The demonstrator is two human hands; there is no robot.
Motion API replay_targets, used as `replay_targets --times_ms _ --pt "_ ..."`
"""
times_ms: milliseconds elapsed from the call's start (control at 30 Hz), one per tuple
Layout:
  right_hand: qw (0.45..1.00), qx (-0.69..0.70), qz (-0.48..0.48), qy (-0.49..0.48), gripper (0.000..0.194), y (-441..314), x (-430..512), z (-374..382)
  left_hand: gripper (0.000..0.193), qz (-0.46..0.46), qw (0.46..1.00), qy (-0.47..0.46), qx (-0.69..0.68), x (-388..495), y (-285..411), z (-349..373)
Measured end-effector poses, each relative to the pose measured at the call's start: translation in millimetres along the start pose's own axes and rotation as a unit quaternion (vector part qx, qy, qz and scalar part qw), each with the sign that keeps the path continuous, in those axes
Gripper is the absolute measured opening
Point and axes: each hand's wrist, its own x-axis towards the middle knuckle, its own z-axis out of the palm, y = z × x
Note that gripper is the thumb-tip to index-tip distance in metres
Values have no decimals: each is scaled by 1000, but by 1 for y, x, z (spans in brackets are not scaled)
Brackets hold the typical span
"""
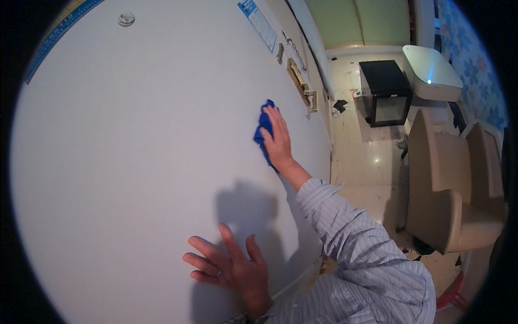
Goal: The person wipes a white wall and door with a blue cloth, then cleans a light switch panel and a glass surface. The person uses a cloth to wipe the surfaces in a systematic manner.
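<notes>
A white door (133, 146) fills most of the view before me. My right hand (279, 139) presses a crumpled blue cloth (263, 131) against it, a little below the brass door handle (298, 77). Parts of the cloth are hidden under the palm and fingers. Lower down, my left hand (238, 259) has its fingers spread and holds nothing; a ring is on one finger. Whether that hand touches the door I cannot tell. Shadows of the hand and body fall on the white surface.
On the door are a round peephole fitting (126, 18), a door chain (296, 52) and a blue-and-white printed sticker (259, 24). To the right, a black box-like cabinet (384, 93), a white-topped stand (433, 73) and a beige armchair (453, 202) stand on the tiled floor (364, 170), which has scattered debris.
</notes>
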Motion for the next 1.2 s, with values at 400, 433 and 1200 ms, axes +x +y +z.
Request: replay_targets --times_ms 400,433,1200 --pt "956 -10 285 -64 52 4 -171 -31 51 -10 997 0 79 -8 -7 5" --pt "966 -8 251 -67 53 -15 -174 -31 50 -5 996 15 88 -6 -9 6" --pt "981 89 -139 -99 58 -96 89 9 31 43 984 170 -10 26 17 40"
